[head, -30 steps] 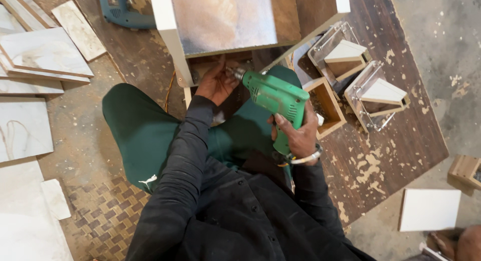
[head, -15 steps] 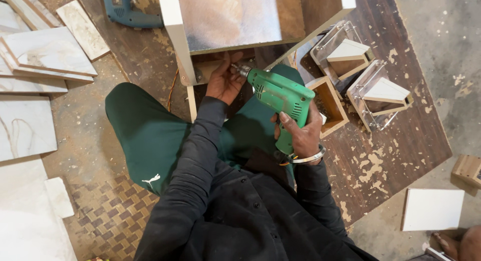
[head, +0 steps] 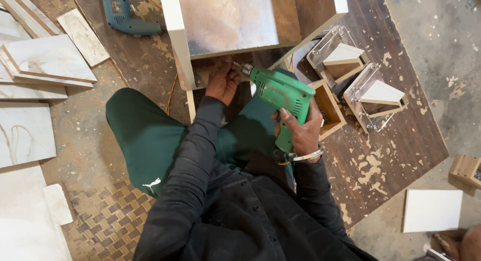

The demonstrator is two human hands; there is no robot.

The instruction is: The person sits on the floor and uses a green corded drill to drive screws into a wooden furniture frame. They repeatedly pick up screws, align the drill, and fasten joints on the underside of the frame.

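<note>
Little has shifted: right hand (head: 300, 133) still grips the green drill (head: 280, 98), its long axis aimed upper left; left hand (head: 223, 81), nearer, apparently pinches something at the white panel (head: 175, 35).

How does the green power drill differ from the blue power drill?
The green power drill is gripped in the right hand, its bit aimed at the wooden box by the left hand; the blue power drill lies unheld on the dark board. Colours differ. Both are pistol-shaped.
</note>
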